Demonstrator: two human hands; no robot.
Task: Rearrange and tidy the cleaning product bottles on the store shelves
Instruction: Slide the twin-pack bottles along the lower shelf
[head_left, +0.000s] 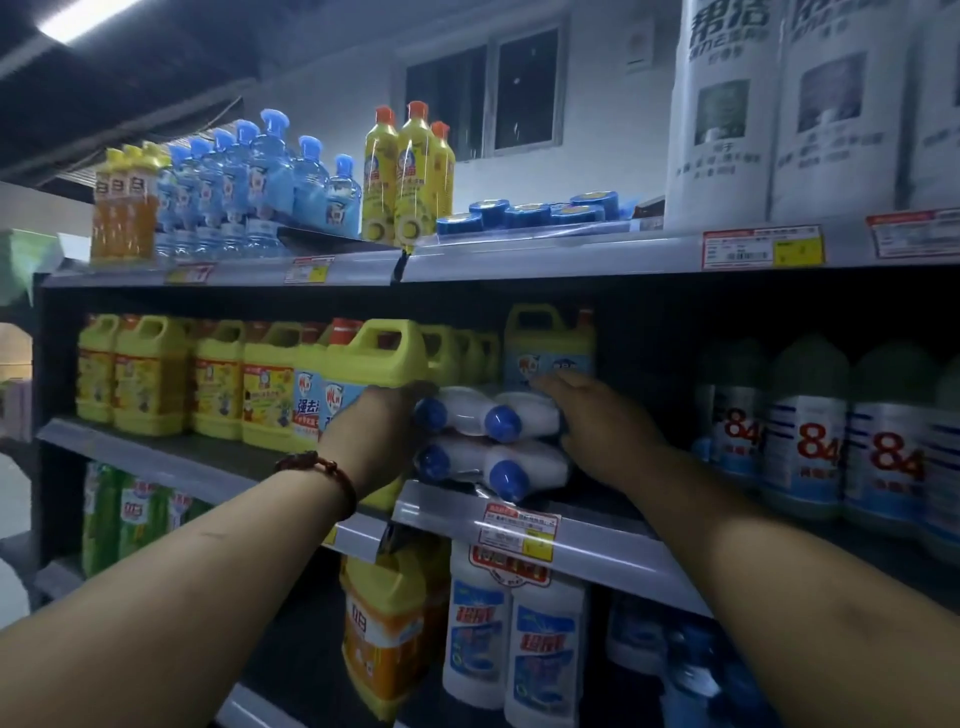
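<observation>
Middle shelf (597, 551), front edge, near its centre: four white bottles (462, 410) with blue caps (503, 423) lie on their sides in a stack, two over two, caps facing outward past the shelf lip. A price label (519, 530) hangs on the edge strip directly below them.

Left hand (374, 431): placed against the left side of the stack, back of hand toward the camera. Fingers curl round the bottles, one digit lying over the top of the upper left bottle; the fingertips are hidden behind the stack. A beaded bracelet (322, 465) sits on this wrist.

Right hand (587, 415): laid flat against the right side of the stack, fingers stretched out straight over the upper right bottle, pressing and not wrapped round it.

Same shelf, left of the stack: a row of yellow jugs (379, 353) upright, the nearest just beside the left hand. Right end: upright bottles marked 84 (805, 441), apart from the stack.

Top shelf: blue spray bottles (270, 166), yellow bottles with orange caps (410, 171), flat blue tins (519, 213) along the front edge.

Lower shelf: an orange jug (384, 623) and white bottles with blue labels (540, 649), upright
</observation>
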